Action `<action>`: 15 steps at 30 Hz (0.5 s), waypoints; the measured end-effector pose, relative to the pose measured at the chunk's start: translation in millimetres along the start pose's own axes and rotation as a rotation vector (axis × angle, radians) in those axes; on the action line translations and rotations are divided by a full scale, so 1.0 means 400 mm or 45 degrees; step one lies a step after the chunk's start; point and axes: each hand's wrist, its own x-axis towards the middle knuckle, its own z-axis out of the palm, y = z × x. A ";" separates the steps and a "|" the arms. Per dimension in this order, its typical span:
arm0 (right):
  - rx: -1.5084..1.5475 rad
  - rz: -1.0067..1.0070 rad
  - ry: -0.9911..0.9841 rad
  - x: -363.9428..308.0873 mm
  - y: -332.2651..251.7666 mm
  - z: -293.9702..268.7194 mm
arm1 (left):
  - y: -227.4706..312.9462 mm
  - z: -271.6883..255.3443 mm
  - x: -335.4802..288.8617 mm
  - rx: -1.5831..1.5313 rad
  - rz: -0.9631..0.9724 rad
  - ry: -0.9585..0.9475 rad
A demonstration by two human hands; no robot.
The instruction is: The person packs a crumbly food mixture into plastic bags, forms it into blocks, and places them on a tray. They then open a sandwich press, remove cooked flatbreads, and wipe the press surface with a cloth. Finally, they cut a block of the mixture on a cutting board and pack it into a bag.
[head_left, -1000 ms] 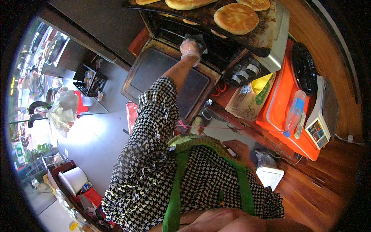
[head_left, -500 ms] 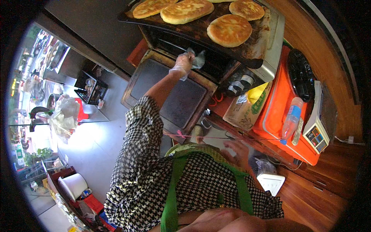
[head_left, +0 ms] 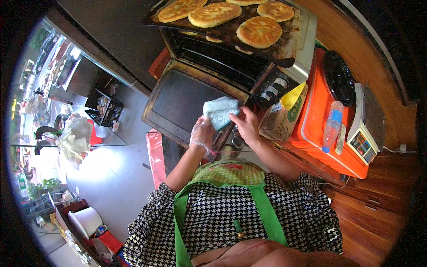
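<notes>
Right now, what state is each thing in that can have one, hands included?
Cloth: held, looks folded
Left hand: gloved, gripping cloth
Right hand: bare, gripping cloth
Oven door: open
Flatbreads: browned on top
Tray: loaded with flatbreads
Bottle: capped, lying down
Apron: worn

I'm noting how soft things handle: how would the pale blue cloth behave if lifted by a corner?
The cloth would probably droop, since it looks like soft folded fabric. Its fuzzy surface suggests little slipping. It is likely light unless damp: the right hand merely pinches its edge.
</notes>
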 end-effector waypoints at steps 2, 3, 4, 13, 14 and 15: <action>-0.200 -0.462 0.000 0.030 -0.063 0.012 | 0.004 -0.009 0.006 -0.021 -0.025 0.060; -0.492 -0.542 0.021 0.043 -0.098 0.025 | 0.007 -0.013 0.014 -0.039 -0.061 0.180; -0.516 -0.707 -0.087 0.043 -0.132 0.043 | 0.006 -0.013 0.026 -0.047 -0.014 0.089; -0.563 -1.453 -0.306 -0.024 -0.319 0.030 | 0.221 0.247 0.159 2.804 1.664 0.026; -0.551 -1.437 -0.268 -0.035 -0.317 0.010 | 0.261 0.318 0.166 3.106 1.925 0.245; -0.543 -1.411 -0.256 -0.047 -0.310 -0.009 | 0.314 0.379 0.163 2.979 1.830 -0.078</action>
